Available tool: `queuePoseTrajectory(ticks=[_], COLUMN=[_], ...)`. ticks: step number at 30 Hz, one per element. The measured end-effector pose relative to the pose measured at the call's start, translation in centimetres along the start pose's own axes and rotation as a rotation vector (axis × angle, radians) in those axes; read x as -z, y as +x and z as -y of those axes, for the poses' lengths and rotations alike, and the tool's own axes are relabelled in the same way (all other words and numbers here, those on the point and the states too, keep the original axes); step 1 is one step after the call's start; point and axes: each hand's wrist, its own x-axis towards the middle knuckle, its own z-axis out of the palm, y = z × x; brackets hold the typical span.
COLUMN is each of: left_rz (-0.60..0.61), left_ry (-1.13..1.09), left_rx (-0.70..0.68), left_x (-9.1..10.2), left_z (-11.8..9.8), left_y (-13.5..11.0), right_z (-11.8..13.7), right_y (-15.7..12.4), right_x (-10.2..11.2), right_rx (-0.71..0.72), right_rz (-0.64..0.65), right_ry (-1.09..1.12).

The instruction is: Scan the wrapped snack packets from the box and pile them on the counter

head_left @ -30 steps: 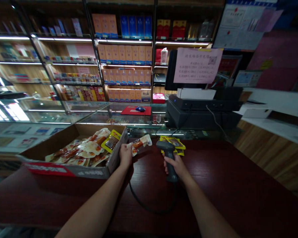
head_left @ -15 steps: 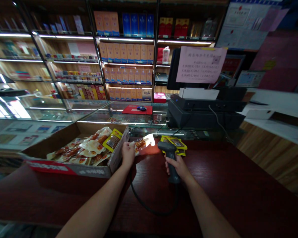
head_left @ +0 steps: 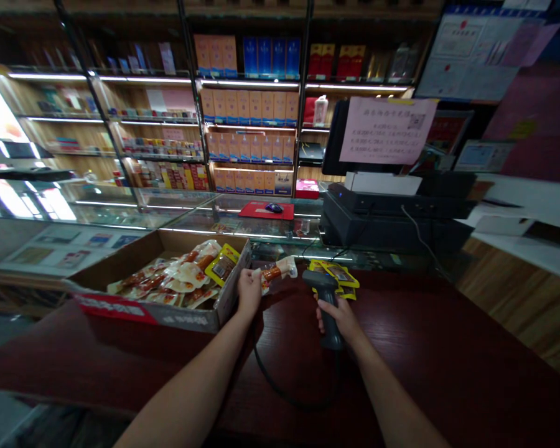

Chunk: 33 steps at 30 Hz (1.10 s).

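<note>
Across the dark counter [head_left: 424, 336], I record four hazards from my remote station. First, the packet [head_left: 275, 272] is held at one end only by the left hand [head_left: 249, 291], so it could slip or twist should that pinch loosen. Second, its film looks glossy and creased; either fault could spoil a reading by the scanner [head_left: 321, 282] in the right hand [head_left: 341, 316]. Third, the yellow packs [head_left: 343, 274] lie just beyond the scanner, and a careless push forward could scatter them. Fourth, the cable [head_left: 267, 375] bends in a loop between the two hands and could catch a wrist if either swings inward.

Pose: the left forearm [head_left: 191, 379] slants up from lower left, its hand beside the right wall of the carton [head_left: 177, 317]; whether they touch, I cannot confirm from this angle. Its fingers are clamped on the packet, which points rightward, near the scanner but apart from it. The right forearm [head_left: 387, 379] slants in from lower right, fingers wrapped round the scanner's grip. The light is dim, so I cannot tell whether the trigger is pressed.
</note>
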Motion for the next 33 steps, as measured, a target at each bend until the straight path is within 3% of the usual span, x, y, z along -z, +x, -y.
queuePoseTrajectory(ticks=[5, 8, 14, 18, 22, 28, 33], left_rz=[0.043, -0.001, -0.226, -0.376, -0.397, -0.475, -0.481], left_ry=[-0.017, -0.037, 0.079, 0.195, 0.188, 0.283, 0.307], left_rx=[-0.073, -0.114, -0.292, -0.307, -0.354, -0.521, -0.625], left_x=[-0.1, 0.7, 6.3, 10.3, 12.5, 13.3, 12.1], left_z=[-3.1, -5.9, -10.3, -11.1, -11.0, -11.3, -12.2], left_y=[-0.5, -0.1, 2.1, 3.3, 3.3, 2.8, 1.4], right_z=[0.9, 2.2, 4.4, 5.1, 5.1, 4.6, 4.4], right_y=[-0.2, -0.3, 0.8, 1.3, 1.3, 0.9, 0.7], right_x=[-1.9, -3.9, -9.1, -12.4, -14.7, -15.5, -14.1], right_rx=[0.018, 0.021, 0.055, 0.09, 0.095, 0.082, 0.092], right_rz=[0.035, 0.108, 0.255, 0.317, 0.366, 0.372, 0.325], right_ry=[0.076, 0.074, 0.072, 0.056, 0.07, 0.067, 0.066])
